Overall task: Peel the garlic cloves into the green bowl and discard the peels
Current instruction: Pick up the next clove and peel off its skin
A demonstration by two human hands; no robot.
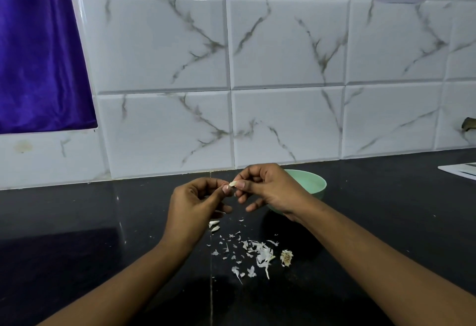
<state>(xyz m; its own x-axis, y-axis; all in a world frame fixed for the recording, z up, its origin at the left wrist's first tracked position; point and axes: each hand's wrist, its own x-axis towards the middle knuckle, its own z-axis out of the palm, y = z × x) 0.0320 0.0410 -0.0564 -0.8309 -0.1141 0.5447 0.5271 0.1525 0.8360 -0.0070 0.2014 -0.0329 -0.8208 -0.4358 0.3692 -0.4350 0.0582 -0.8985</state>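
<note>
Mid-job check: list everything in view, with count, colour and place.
garlic clove: one, off-white, pinched between both hands
green bowl: one, pale green, on the counter behind the right hand
peels: many scraps, white, scattered on the counter below the hands
pale pieces: two, white, by the left hand; clove or peel unclear
root stub: one, tan, right of the peels
counter: one, black
tiled wall: white, grey-veined, behind the counter
curtain: one, purple, upper left
flat sheet: one, white, far right on the counter
left hand: pinches the clove
right hand: pinches the clove
</note>
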